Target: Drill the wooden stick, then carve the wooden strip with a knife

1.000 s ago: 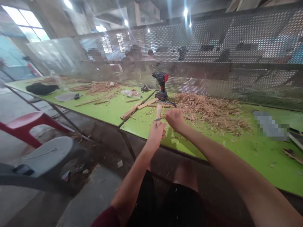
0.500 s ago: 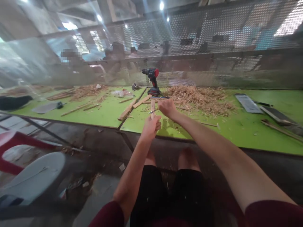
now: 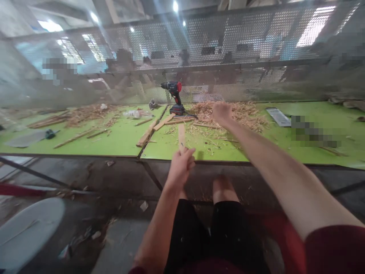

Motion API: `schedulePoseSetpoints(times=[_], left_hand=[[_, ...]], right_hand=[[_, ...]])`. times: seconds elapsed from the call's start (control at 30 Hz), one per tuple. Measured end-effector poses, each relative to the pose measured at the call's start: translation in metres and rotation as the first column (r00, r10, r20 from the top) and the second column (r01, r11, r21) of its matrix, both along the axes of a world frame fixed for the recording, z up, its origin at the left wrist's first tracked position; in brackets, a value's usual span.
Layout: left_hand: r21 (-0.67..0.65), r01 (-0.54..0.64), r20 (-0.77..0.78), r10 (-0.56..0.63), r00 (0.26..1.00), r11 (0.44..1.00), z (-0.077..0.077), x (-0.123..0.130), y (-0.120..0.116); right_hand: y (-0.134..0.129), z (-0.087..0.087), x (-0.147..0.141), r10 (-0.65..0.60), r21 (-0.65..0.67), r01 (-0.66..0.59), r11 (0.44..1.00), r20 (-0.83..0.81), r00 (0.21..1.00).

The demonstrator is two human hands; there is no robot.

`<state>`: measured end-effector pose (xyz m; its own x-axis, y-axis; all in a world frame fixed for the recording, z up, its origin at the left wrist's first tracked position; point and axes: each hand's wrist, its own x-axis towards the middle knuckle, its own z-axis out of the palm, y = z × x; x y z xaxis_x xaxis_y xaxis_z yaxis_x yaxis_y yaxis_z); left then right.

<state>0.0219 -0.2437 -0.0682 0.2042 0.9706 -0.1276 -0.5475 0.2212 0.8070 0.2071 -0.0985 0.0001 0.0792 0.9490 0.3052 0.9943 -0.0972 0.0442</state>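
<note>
My left hand is closed around the lower end of a flat, pale wooden strip, which points away from me over the bench's front edge. A small dark mark shows on the strip near my thumb. My right hand is raised to the right, apart from the strip and in front of a heap of wood shavings. Its fingers are curled into a fist, and whatever it grips is hidden. A black and red cordless drill stands upright on its battery beyond the strip.
The green bench top carries wood pieces, a clear plastic bottle and a flat grey packet. Behind it rises a perforated metal screen. A pale round stool seat stands at lower left.
My right hand, with a thin metal blade showing earlier, has moved right, away from the strip. My left hand keeps its hold. The view has turned slightly right.
</note>
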Motion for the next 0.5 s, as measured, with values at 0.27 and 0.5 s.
schedulePoseSetpoints(times=[0.27, 0.5], left_hand=[[0.005, -0.072, 0.01, 0.072, 0.997, 0.997, -0.004, 0.017, 0.011], [0.048, -0.113, -0.024, 0.114, 0.993, 0.992, -0.008, 0.036, 0.007]], right_hand=[[-0.06, -0.019, -0.027, 0.207, -0.08, -0.203, 0.976, 0.033, 0.978], [-0.082, -0.041, -0.049, 0.327, -0.121, -0.319, 0.94, 0.056, 0.943]])
